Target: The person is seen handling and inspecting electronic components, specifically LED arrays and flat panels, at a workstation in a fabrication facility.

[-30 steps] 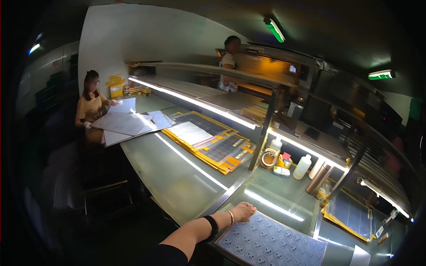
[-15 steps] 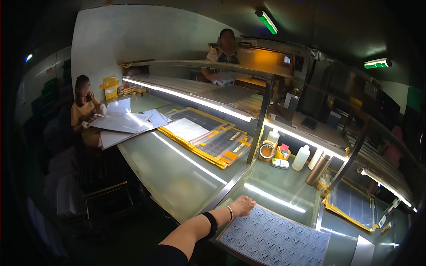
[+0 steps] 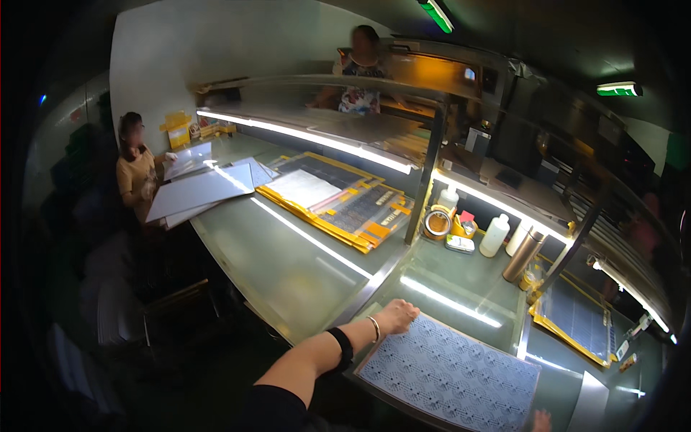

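A flat rectangular panel (image 3: 450, 371), light blue-grey with rows of dark dotted circular patterns, lies at the near side of the glass-topped table. My left hand (image 3: 398, 317) is closed at its far left corner, the fingers curled round the edge. A bangle and a black band circle that arm. At the lower right, my right hand (image 3: 541, 420) shows only in part beside the panel's near right corner. Motion smears its fingers, so I cannot tell whether they touch the panel.
Bottles (image 3: 494, 236), a tape roll (image 3: 437, 223) and a bronze flask (image 3: 524, 255) stand beyond the panel. Yellow-edged film frames (image 3: 338, 201) lie left, others (image 3: 572, 320) right. A metal post (image 3: 430, 169) supports the lit shelf. One co-worker (image 3: 137, 162) handles white sheets; another (image 3: 362, 72) stands behind.
My right hand has come into view at the lower right. My left hand stays at the panel's corner. The co-worker at left has shifted the white sheets, and the view has tilted slightly.
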`<action>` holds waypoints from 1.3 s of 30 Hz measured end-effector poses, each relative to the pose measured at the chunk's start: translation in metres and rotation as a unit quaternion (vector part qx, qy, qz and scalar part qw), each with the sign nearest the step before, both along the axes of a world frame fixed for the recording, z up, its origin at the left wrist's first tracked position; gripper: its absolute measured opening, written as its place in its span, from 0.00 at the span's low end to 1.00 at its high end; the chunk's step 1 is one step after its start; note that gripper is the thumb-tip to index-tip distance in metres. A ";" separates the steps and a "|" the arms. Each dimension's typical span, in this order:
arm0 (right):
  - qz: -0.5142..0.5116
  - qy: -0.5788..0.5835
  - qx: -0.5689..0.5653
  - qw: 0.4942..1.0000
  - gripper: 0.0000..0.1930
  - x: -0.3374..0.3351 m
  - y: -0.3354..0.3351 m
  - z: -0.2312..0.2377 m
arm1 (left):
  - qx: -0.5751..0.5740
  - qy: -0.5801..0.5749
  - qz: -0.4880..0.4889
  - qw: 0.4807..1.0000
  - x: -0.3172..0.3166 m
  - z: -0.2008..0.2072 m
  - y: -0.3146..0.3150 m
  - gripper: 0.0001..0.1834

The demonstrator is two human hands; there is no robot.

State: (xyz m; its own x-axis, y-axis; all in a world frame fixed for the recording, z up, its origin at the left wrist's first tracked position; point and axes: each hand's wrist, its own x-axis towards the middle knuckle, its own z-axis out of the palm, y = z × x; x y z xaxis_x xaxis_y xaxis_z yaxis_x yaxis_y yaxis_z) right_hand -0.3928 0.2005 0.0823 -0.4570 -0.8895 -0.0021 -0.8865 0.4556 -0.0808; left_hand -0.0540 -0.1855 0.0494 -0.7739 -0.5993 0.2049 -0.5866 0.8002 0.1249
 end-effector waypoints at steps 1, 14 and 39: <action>0.060 -0.031 0.043 0.997 0.40 0.010 -0.013 -0.002 | 0.002 0.007 -0.001 1.000 -0.001 0.003 -0.002 0.07; 0.014 -0.119 0.095 0.988 0.40 -0.056 -0.115 -0.024 | -0.135 0.024 0.076 0.988 -0.003 -0.064 0.029 0.29; -0.022 -0.089 -0.117 0.989 0.32 0.019 -0.029 -0.034 | -0.414 0.524 0.069 0.741 0.089 0.267 0.043 0.32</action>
